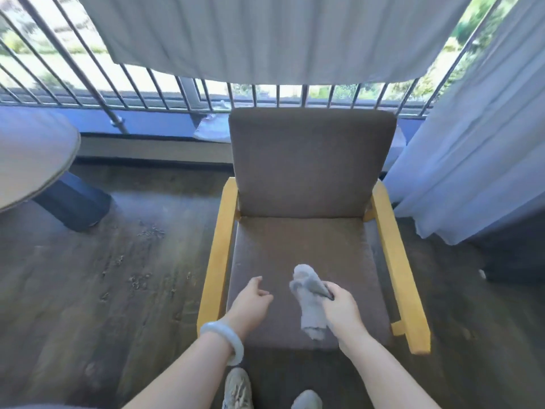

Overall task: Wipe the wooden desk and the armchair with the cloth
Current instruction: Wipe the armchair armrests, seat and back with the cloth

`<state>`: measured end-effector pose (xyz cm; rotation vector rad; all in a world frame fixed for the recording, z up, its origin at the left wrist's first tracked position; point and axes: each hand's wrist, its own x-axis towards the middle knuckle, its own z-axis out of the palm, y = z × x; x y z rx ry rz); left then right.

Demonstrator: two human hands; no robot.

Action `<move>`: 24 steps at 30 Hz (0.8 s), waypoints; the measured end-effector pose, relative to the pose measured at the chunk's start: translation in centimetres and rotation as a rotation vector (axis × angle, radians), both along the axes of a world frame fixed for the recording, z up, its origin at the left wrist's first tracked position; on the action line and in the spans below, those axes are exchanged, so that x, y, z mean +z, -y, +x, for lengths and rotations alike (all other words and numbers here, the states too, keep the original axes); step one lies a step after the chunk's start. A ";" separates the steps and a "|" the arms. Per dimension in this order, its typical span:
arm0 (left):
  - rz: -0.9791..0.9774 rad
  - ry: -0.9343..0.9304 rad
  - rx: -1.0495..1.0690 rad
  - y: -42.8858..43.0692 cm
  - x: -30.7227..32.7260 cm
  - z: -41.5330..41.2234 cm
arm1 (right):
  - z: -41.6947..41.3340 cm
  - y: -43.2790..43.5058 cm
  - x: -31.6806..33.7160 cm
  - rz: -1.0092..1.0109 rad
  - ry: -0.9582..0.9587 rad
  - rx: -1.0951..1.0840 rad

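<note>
The armchair (pixel 309 172) stands in the middle of the frame, facing the person, its brown back cushion upright and its brown seat cushion (pixel 295 246) stretching down toward the lower centre. Yellow wooden arms (pixel 216 252) run along both sides of the seat. The right hand (pixel 343 308) is low and just right of centre, over the front part of the seat, with its fingers curled round a bunched grey cloth (pixel 309 299). One end of the cloth pokes up above the fingers and the other hangs below the hand. From this angle it is hard to say whether that lower end touches the cushion or hangs just above it. The left hand (pixel 250 302) is beside it, a little to the left, over the seat's front left corner. Its fingers are loosely bent and it holds nothing. A pale bracelet (pixel 221 338) circles that wrist. At the bottom edge, the toes of two light shoes (pixel 237 391) show on the dark plank floor (pixel 118 276), just in front of the chair. At the left edge of the frame sits a pale rounded tabletop (pixel 35 154) on a dark base, well apart from the chair. Behind the chair, across the upper part of the frame, a metal railing (pixel 88 78) runs in front of bright greenery. A white sheet (pixel 265 33) hangs across the top centre, and a pale curtain (pixel 472 143) falls down the right side, near the chair's right arm.
</note>
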<state>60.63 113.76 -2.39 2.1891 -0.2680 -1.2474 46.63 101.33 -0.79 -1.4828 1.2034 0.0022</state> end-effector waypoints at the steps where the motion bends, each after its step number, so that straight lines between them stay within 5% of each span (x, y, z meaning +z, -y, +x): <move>1: -0.054 -0.023 0.045 0.3 1.9 0.3 | 0.7 0.1 2.1 0.002 0.060 -0.011; 10: -0.574 -0.324 0.307 2.6 15.4 8.3 | 11.3 -0.4 15.3 -0.066 0.377 0.143; 16: -0.749 -0.468 0.487 0.8 17.5 18.8 | 21.5 -4.1 17.0 -0.089 0.359 0.261; 24: -0.773 -0.332 0.369 -3.7 15.8 35.2 | 41.1 -9.7 17.0 0.010 0.320 -0.157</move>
